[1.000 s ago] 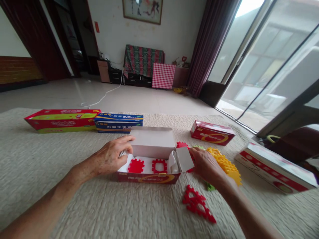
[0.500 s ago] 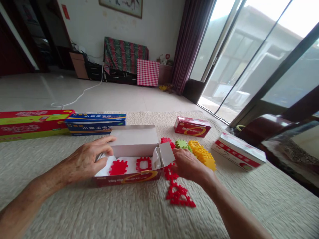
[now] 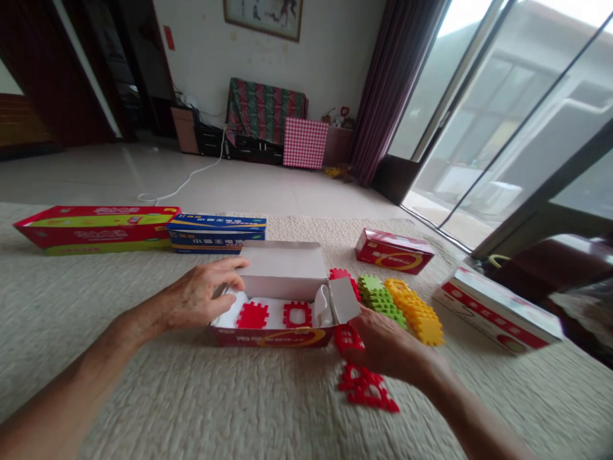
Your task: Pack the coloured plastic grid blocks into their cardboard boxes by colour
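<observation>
An open red cardboard box (image 3: 272, 337) sits before me, its white lid raised. On the white lining inside lie a solid red interlocking tile (image 3: 253, 315) and a red frame-shaped tile (image 3: 297, 314). My left hand (image 3: 208, 291) grips the box's left end, fingers curled over its edge. Just past the right flap (image 3: 345, 300), my right hand (image 3: 387, 342) has its fingers closed at a red window-patterned tile (image 3: 348, 338); the fingertips are partly hidden. More red tiles (image 3: 368, 386) lie nearer me. Green tiles (image 3: 382, 300) and yellow tiles (image 3: 416, 313) lie in overlapping rows beyond that hand.
A shut red box (image 3: 395, 250) and a white-and-red box (image 3: 500, 310) stand on the right. At the left are a blue box (image 3: 218, 234) and a long red-and-green box (image 3: 103, 230). Everything rests on a textured beige cover (image 3: 191, 396).
The view has turned left, so everything appears further right. My right hand has come nearer to me, onto the red window-patterned tile, uncovering more green tiles. My left hand stays at the box.
</observation>
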### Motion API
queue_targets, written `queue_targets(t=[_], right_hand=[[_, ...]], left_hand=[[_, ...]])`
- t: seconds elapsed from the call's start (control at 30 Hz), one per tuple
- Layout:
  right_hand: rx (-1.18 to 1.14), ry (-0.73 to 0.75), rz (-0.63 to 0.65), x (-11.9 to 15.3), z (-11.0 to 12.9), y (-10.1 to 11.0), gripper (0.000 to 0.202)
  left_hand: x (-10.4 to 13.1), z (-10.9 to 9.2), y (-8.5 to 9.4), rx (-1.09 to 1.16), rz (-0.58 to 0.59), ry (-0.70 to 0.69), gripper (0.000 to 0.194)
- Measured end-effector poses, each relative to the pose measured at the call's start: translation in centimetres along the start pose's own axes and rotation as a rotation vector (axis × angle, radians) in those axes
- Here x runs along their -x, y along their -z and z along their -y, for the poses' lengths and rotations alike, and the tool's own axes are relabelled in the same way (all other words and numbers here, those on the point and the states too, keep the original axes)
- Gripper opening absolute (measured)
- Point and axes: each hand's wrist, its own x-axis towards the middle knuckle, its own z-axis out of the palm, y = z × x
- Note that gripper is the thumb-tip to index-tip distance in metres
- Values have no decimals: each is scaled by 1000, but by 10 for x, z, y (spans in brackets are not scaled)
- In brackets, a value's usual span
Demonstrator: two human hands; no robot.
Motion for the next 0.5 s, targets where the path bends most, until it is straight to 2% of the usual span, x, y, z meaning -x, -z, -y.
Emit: queue_targets(t=[0.3, 0.4, 0.5], right_hand=[[112, 16, -82, -8, 8, -2, 28], [165, -49, -113, 4, 0, 9, 22], [260, -131, -232, 23, -22, 31, 20]], left_hand=[[0, -3, 2, 72, -21, 8, 18], [1, -2, 2, 88, -15, 13, 19], [1, 0, 2, 114, -10, 23, 20]])
